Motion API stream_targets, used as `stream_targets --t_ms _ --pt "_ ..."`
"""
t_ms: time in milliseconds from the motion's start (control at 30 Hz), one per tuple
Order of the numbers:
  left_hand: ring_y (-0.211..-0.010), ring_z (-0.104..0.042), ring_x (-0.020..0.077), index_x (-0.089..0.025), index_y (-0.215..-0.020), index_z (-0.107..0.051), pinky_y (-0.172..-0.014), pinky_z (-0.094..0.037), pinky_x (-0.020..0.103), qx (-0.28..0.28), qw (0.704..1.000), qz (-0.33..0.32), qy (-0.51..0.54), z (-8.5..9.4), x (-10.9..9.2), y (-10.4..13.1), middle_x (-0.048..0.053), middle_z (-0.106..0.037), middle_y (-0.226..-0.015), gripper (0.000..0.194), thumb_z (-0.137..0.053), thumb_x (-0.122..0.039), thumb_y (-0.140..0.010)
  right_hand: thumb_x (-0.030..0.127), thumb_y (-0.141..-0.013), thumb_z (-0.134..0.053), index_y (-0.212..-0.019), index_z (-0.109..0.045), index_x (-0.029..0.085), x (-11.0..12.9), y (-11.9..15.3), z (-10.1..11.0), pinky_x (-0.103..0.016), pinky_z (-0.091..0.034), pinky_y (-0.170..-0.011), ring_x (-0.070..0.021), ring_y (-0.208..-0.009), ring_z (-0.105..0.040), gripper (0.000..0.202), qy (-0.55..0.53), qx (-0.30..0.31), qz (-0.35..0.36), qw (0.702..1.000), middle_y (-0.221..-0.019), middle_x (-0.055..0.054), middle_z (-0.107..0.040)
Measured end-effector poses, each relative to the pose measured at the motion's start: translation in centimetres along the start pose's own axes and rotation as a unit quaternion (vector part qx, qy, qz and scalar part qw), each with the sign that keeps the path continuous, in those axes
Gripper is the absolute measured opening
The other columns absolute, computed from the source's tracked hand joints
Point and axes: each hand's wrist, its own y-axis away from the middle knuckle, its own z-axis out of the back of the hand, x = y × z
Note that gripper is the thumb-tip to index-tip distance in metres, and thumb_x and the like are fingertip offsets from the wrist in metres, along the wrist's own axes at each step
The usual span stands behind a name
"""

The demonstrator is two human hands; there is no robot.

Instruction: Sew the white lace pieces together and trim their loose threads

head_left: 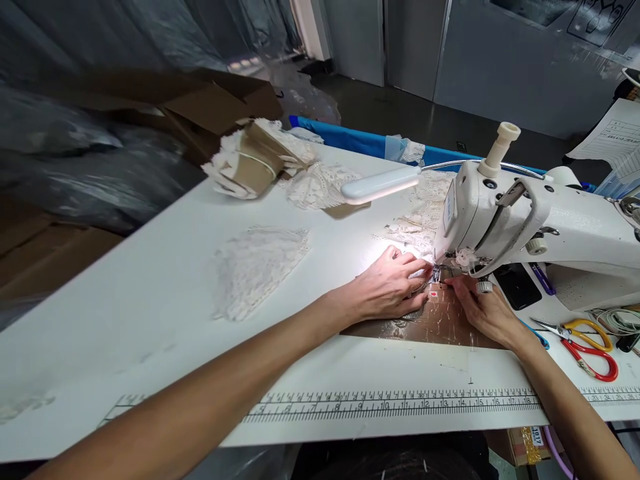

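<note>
A white sewing machine [575, 220] stands at the right, its needle area lit by a white lamp [383, 185]. My left hand [393, 283] lies just left of the needle, fingers bent and close together, pressing on something pale that is mostly hidden. On the other side of the needle, my right hand [483, 307] has its thumb and index finger near the presser foot; whatever is between them is too small to make out. Both hands rest over a brown taped plate [440, 323]. White lace [420, 223] lies behind the needle.
A white lace piece [260, 270] lies on the table [150, 327] at left. Behind it sits a lace bundle with cardboard [260, 160]. Red-handled scissors [597, 360], yellow-handled snips [593, 333] and a black phone [517, 287] are at right. A printed ruler [370, 403] follows the front edge.
</note>
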Motion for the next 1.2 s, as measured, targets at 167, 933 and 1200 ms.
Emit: stream_targets --t_ms 167,933,1200 --pt "-0.083 -0.055 0.0209 -0.018 -0.092 -0.066 -0.070 -0.037 0.038 0.016 1.000 0.006 0.000 0.1 -0.1 -0.1 0.009 -0.066 -0.101 0.027 -0.045 -0.033 -0.099 0.035 -0.101 -0.030 -0.099 -0.072 0.019 -1.1 -0.9 0.1 -0.031 -0.051 -0.067 -0.0226 -0.075 -0.067 0.045 -0.059 -0.028 -0.031 0.997 -0.077 -0.007 -0.071" --pt "-0.098 -0.060 0.0253 -0.016 -0.105 -0.065 -0.088 -0.036 0.039 0.036 0.995 0.065 0.068 -0.9 2.3 -1.2 0.010 -0.068 -0.100 0.029 -0.037 -0.023 -0.101 0.036 -0.090 -0.043 -0.074 -0.060 0.021 -0.9 0.6 -0.5 -0.029 -0.047 -0.060 -0.0192 -0.066 -0.059 0.027 -0.044 -0.107 0.028 0.993 -0.074 -0.006 -0.062" --pt "-0.118 -0.057 0.0263 -0.018 -0.118 -0.061 -0.095 -0.040 0.039 0.018 0.996 0.045 0.077 0.5 3.3 -0.9 0.012 -0.061 -0.134 0.025 -0.048 -0.023 -0.097 0.028 -0.094 -0.058 -0.105 -0.070 0.025 2.6 5.0 2.1 -0.026 -0.048 -0.051 -0.0151 -0.050 -0.056 0.017 -0.096 -0.165 0.315 0.930 -0.062 0.000 -0.063"
